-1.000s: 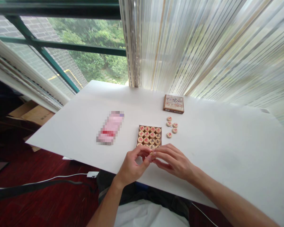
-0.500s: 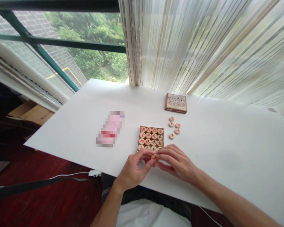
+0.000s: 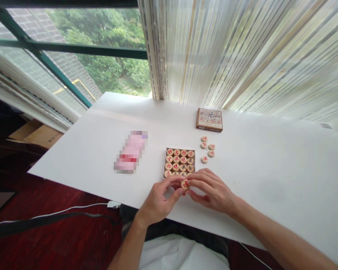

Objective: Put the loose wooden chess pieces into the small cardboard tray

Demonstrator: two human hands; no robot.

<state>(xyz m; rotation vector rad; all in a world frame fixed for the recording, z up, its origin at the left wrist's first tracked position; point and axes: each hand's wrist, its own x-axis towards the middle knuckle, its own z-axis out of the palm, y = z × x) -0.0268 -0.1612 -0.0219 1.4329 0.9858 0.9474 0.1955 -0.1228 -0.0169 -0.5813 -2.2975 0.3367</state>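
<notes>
My left hand (image 3: 157, 200) and my right hand (image 3: 211, 191) meet over the near edge of the white table (image 3: 256, 176). Both pinch one round wooden chess piece (image 3: 185, 184) with a red character on top. Just beyond my fingers lies a small open box (image 3: 179, 163) packed with several such pieces in rows; my fingers hide its near row. Several loose pieces (image 3: 207, 148) lie to the right of the box. The box's printed lid (image 3: 210, 119) rests farther back.
A pink blurred packet (image 3: 131, 151) lies left of the box. Striped curtains (image 3: 242, 52) hang behind the table and a window (image 3: 73, 56) is at the back left. Cardboard (image 3: 35, 133) and a cable (image 3: 59, 213) are on the dark floor at left.
The pinched piece has turned so its red character faces up between my fingertips. Both hands have stayed at the box's near edge; the view has shifted slightly.
</notes>
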